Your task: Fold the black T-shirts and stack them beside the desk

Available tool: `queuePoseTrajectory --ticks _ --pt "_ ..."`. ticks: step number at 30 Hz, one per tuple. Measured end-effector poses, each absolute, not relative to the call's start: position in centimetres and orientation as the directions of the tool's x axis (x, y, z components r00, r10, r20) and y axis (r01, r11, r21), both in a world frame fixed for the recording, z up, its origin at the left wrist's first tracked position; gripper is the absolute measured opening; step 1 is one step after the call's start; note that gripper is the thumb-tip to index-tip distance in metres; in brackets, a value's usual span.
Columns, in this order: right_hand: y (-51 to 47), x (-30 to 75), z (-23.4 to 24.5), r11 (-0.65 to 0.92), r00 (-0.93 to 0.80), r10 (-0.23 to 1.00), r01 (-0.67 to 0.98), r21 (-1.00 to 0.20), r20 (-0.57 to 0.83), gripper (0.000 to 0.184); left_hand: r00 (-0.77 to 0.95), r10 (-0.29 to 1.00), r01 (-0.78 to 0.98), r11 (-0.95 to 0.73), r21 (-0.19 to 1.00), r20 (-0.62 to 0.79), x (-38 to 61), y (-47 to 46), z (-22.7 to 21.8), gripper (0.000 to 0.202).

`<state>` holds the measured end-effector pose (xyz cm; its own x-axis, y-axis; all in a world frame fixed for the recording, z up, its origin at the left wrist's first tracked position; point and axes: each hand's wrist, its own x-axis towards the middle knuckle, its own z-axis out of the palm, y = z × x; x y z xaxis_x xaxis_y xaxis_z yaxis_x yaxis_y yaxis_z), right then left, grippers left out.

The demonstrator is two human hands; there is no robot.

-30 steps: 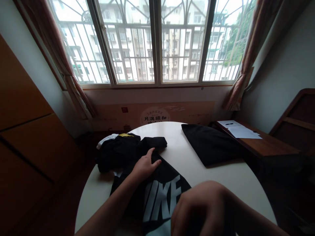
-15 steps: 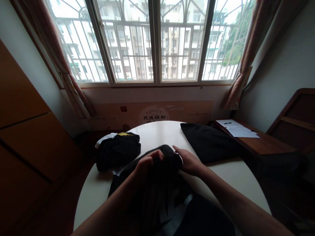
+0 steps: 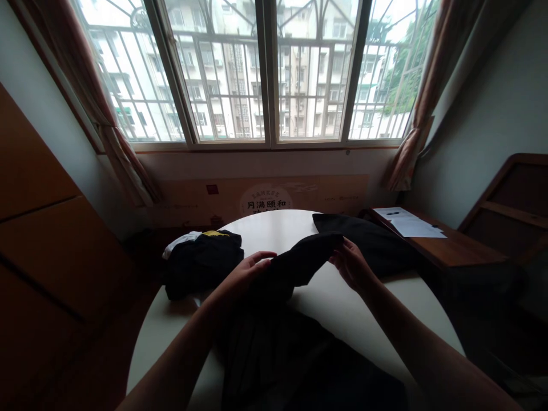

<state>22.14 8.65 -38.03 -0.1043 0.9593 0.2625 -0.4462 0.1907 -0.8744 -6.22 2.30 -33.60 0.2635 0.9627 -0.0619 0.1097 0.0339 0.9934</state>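
Note:
A black garment (image 3: pixel 299 260) is stretched between my two hands above the round white table (image 3: pixel 274 222). My right hand (image 3: pixel 351 265) pinches its upper right corner. My left hand (image 3: pixel 252 271) grips the cloth farther left, its fingers lying along the edge. The garment's lower part hangs down toward me over dark cloth (image 3: pixel 295 359) at the near side; where one ends and the other begins is too dark to tell. To the left lies a heap of dark clothes (image 3: pixel 205 262) with white and yellow bits. A flat black folded cloth (image 3: pixel 385 248) lies on the right.
A brown wooden side table (image 3: pixel 462 251) with white papers (image 3: pixel 406 222) and a pen stands at the right. Behind the table is a barred window (image 3: pixel 269 85) with tied curtains (image 3: pixel 115 148). An orange-brown cabinet (image 3: pixel 38 240) is on the left.
My right hand has moved right and slightly up, now closed on the garment's corner, and the cloth is pulled out wider. My left hand has shifted a little left.

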Motion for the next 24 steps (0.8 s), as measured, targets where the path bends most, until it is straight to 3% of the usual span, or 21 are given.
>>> queuePoseTrajectory --ticks 3,6,9,11,15,20,24 --pt "7.3 21.2 -37.1 0.173 -0.11 0.962 -0.463 -0.869 0.25 0.039 0.246 0.969 0.455 -0.087 0.886 -0.031 -5.9 2.7 -34.4 0.069" --pt "5.5 19.7 -36.8 0.269 -0.168 0.931 -0.282 -0.921 0.324 0.035 0.311 0.948 0.513 -0.226 0.828 0.066 -4.8 2.4 -35.2 0.063" --pt "3.8 18.5 -36.7 0.373 -0.296 0.872 -0.109 -0.921 0.389 0.035 0.393 0.909 0.401 -0.305 0.864 0.139 -3.6 1.8 -35.5 0.054" --pt "3.2 18.2 -36.5 0.401 -0.342 0.852 -0.063 -0.914 0.397 0.037 0.375 0.916 0.321 -0.274 0.907 0.144 -3.0 1.4 -35.4 0.04" --pt "3.8 19.1 -36.4 0.349 -0.441 0.836 -0.032 -0.937 0.326 0.041 0.199 0.979 0.035 -0.041 0.999 0.033 -2.8 0.6 -35.1 0.042" --pt "5.7 21.0 -37.4 0.301 -0.742 0.647 0.033 -0.953 0.178 0.059 -0.045 0.992 -0.297 0.1 0.95 -0.118 -3.8 0.9 -34.9 0.047" --pt "6.7 21.6 -38.3 0.337 -0.836 0.543 0.138 -0.931 0.073 0.036 -0.095 0.994 -0.405 0.01 0.914 -0.054 -4.8 1.8 -35.0 0.048"
